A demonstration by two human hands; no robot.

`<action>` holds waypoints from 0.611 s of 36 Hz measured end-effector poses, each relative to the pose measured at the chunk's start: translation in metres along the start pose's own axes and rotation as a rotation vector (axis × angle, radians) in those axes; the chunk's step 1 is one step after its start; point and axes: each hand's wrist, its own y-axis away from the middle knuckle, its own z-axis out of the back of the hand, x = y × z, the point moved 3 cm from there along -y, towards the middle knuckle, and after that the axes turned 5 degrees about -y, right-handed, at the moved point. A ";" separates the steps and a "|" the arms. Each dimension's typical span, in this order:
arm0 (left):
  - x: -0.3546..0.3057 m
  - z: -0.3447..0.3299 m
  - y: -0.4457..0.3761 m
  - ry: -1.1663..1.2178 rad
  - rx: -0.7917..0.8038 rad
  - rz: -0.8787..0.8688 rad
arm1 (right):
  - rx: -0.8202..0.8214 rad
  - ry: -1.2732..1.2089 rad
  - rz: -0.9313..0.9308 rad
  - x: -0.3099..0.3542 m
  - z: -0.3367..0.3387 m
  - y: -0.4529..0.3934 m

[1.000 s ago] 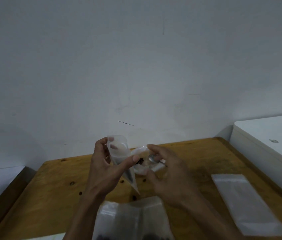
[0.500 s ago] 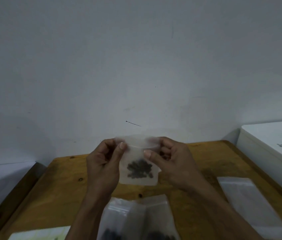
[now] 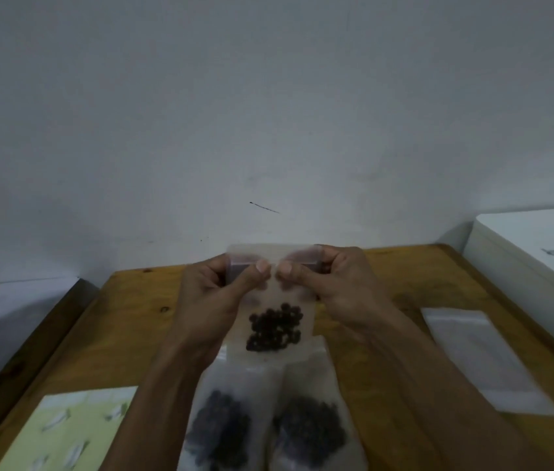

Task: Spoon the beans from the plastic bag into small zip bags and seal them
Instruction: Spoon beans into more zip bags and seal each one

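Head view, single entry.

Item in hand: small zip bag, centre of frame, held upright above the table. Dark beans are gathered in its lower half. Left hand and right hand each pinch the top strip, thumb in front and fingers curled behind, thumb tips almost meeting at the middle of the strip.

Step, as judged: pressing the zip shut. To do it well, keep the beans settled low and clear of the strip, line up the two lips, then press outward from the middle to each corner so no gap remains. Whether the zip has caught cannot be told; the top edge is blurred. A tilt before closure could let beans roll out.

Stock: large plastic bag, bottom centre, lying below the wrists, two dark masses of beans showing through it. No spoon is visible.

Surface: wooden table, yellow-brown with dark knots. Pack of clear bags, lower right, flat and well apart from the hands. Pale green printed sheet, lower left.

Room: plain grey wall, upper frame, one short dark mark near centre. White box, right edge, beside the table.
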 end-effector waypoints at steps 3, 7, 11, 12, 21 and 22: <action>0.000 0.001 0.006 -0.019 -0.017 0.010 | 0.008 0.005 -0.021 -0.002 -0.002 0.004; 0.000 0.003 0.014 -0.008 -0.047 0.001 | -0.002 0.016 -0.009 -0.003 -0.007 0.010; 0.002 0.004 0.020 -0.006 -0.082 0.003 | -0.004 0.017 -0.032 -0.004 -0.010 0.014; 0.002 0.004 0.022 -0.001 -0.085 0.016 | 0.009 0.013 -0.046 -0.004 -0.010 0.016; 0.009 -0.001 0.040 0.003 -0.152 0.075 | -0.055 0.073 -0.087 -0.005 0.004 0.038; 0.010 -0.002 0.041 -0.003 -0.166 0.066 | -0.060 0.064 -0.093 -0.006 0.004 0.040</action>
